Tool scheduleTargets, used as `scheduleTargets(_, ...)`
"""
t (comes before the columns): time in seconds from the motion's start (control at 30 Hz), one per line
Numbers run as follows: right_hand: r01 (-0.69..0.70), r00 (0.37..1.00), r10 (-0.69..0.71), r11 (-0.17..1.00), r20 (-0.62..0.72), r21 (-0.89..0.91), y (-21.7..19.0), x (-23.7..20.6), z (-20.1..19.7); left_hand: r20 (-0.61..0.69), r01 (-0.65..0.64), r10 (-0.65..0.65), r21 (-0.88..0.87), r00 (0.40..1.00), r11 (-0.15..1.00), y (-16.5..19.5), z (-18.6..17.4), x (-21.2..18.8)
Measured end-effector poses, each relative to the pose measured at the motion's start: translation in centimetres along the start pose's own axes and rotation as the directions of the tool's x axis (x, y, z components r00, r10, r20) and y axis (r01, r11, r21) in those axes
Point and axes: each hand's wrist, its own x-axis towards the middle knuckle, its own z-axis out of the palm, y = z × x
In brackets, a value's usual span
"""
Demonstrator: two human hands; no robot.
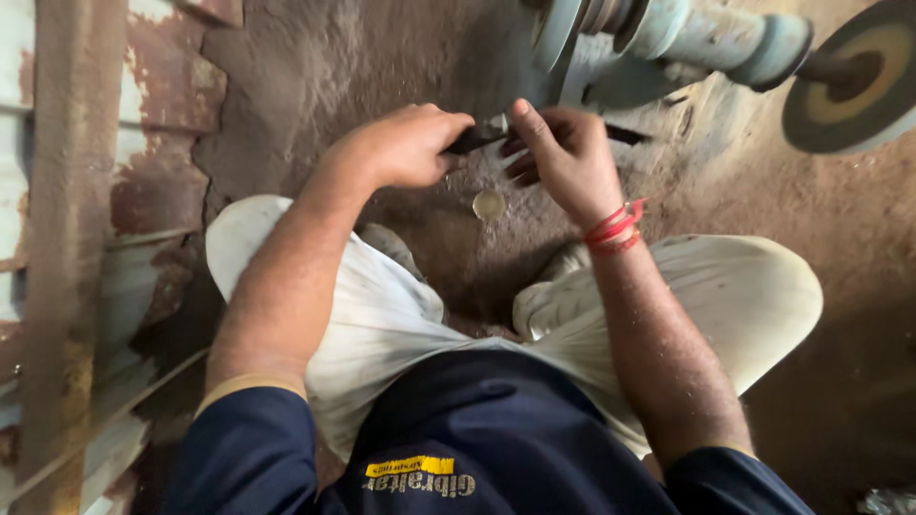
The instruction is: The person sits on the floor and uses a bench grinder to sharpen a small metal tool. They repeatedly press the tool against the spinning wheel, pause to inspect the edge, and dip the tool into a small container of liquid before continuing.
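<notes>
Head view, person squatting on a dirt floor (315, 67), knees in pale trousers at 4 and 8 o'clock.

Two hands, both on one small dark metal piece (480, 134) just above frame centre, around 12 o'clock from the knees. Left hand (405, 145): fingers curled tight round the piece's left end, closed grip. Right hand (563, 153): thumb and fingers pinched narrow on its right end; one red thread band (615, 229) on that wrist. The piece runs roughly level between the two hands, its bright end showing at the right thumb. Exact shape can't be told, mostly covered by the fingers.

One round pale metal disc (489, 204) lies flat on the floor at 6 o'clock of the piece, just below both hands, touching neither.

One blue-grey grinder (668, 38) at 1 o'clock, just beyond the right hand. One grinding wheel (854, 81) on its shaft at 2 o'clock, well apart from the hands.

Rusty sheet-metal wall (67, 238) along 9 o'clock.
</notes>
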Motion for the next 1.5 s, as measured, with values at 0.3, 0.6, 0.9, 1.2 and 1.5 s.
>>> scheduleTargets(0.3,0.35,0.919,-0.352,0.524,0.177,-0.777,-0.5,-0.8,0.1,0.143,0.09,-0.145,0.336,0.979,0.937,-1.9,16.3,6.5)
scheduleTargets(0.6,0.337,0.936,-0.258,0.452,0.24,-0.826,2.0,-0.5,-0.5,0.106,0.234,-0.295,0.387,0.949,0.892,-2.4,21.9,9.6)
scheduleTargets(0.9,0.21,0.978,-0.079,0.445,0.195,-0.87,3.3,-0.6,0.3,-0.08,-0.046,0.061,0.175,0.995,0.983,0.8,20.8,12.0)
scheduleTargets(1.2,0.065,0.997,0.014,0.446,0.08,-0.893,5.6,2.0,1.4,0.133,-0.044,0.005,0.287,0.991,0.957,0.4,19.7,11.6)
scheduleTargets(1.5,0.115,0.985,0.066,0.433,0.158,-0.894,12.1,4.7,1.7,0.226,0.238,-0.318,0.319,0.921,0.917,-2.3,10.5,2.8)
